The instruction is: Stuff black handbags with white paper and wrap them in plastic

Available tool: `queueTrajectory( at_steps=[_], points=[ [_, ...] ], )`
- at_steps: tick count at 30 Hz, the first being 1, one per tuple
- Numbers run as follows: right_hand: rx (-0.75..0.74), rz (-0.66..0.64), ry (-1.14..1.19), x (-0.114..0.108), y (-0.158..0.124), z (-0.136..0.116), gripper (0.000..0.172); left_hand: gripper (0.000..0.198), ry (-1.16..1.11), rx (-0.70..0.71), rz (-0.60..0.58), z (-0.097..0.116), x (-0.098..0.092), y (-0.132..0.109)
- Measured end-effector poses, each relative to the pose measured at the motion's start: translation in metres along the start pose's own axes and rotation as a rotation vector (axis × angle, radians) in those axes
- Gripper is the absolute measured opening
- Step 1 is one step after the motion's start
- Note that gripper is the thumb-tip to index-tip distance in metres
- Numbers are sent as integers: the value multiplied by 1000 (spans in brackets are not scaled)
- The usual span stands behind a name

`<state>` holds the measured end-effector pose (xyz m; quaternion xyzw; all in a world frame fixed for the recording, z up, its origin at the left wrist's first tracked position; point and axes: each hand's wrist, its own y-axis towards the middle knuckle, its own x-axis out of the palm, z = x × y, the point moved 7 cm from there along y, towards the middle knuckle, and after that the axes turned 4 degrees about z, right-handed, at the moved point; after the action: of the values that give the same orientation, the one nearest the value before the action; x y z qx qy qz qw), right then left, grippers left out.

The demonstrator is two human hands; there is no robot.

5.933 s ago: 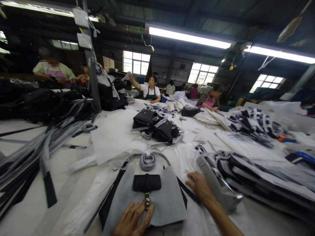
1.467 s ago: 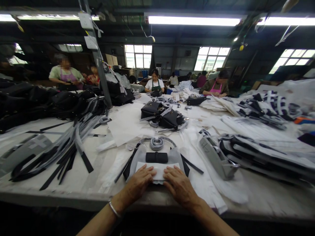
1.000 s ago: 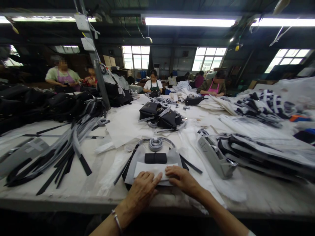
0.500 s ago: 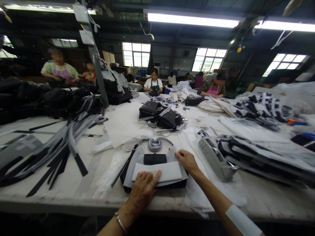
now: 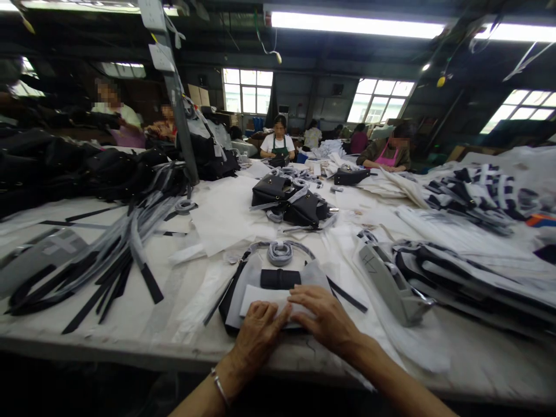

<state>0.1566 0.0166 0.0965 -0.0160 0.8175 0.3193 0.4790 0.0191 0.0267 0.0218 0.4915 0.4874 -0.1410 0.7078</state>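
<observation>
Across the lower front of the black handbag [image 5: 228, 298], over the grey sheet [image 5: 251, 275] and just below the black tab [image 5: 280, 279], smooth the folded white paper [image 5: 266, 294] flat, as a judgement of the step in hand. With the left hand [image 5: 259, 330] resting on its near part, with fingers loosely bent and gripping nothing visible, press just enough to prevent sliding. With the right hand [image 5: 325, 315] spread over its right end, with fingers open, stroke gently outward, best without rucking the grey sheet. Check the long edge for straightness against the tab.

Just right of the bag, watch for the loose black strap [image 5: 347, 295], easy to drag along. Farther right of the bag, expect a grey tape dispenser [image 5: 391, 284] and then a pile of wrapped bags [image 5: 469, 284] to limit any wide sweep. Left of the bag, steer clear of the tangled straps [image 5: 138, 243]. At the bag's top, leave the coil of wrapped strap [image 5: 280, 253] alone. Beyond the bag, note loose white sheets [image 5: 223, 217] and black bags [image 5: 302, 211] on the worktop [image 5: 482, 362], well out of the way
</observation>
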Motion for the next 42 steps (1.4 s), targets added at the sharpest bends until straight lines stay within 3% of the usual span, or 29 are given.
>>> queueTrajectory(
  at_steps=[2, 5, 8, 11, 14, 19, 27, 31, 34, 38, 42],
  points=[
    [-36, -125, 5, 23, -7, -6, 34, 35, -25, -45, -42, 0, -4, 4],
    [-41, -172, -29, 43, -18, 0, 45, 27, -38, -56, -94, -11, -23, 14],
    [-43, -172, -43, 48, -23, 7, 48, 23, 25, -167, -75, -48, -50, 22],
    [-39, -178, -41, 48, -25, 8, 48, 44, 164, -410, -10, -96, -68, 22],
    [-39, -188, -43, 47, -24, 7, 47, 48, 206, -512, -53, -118, -60, 18],
    [-31, -165, -8, 48, -25, 11, 44, 42, 133, -503, -133, -124, -39, 18],
    [-31, -206, 36, 48, -26, 16, 45, 42, 30, -489, -197, -149, -28, 24],
    [-33, -227, 51, 45, -23, 13, 42, 47, 54, -383, -130, -132, -47, 42],
    [-39, -234, 56, 45, -22, 12, 40, 45, 12, -198, -95, -89, -55, 52],
    [-43, -235, 32, 44, -23, 11, 44, 31, -62, 33, -155, -23, -34, 33],
    [-114, -273, -17, 38, -14, 5, 48, 39, -2, 21, -107, -7, -14, 6]
  ],
)
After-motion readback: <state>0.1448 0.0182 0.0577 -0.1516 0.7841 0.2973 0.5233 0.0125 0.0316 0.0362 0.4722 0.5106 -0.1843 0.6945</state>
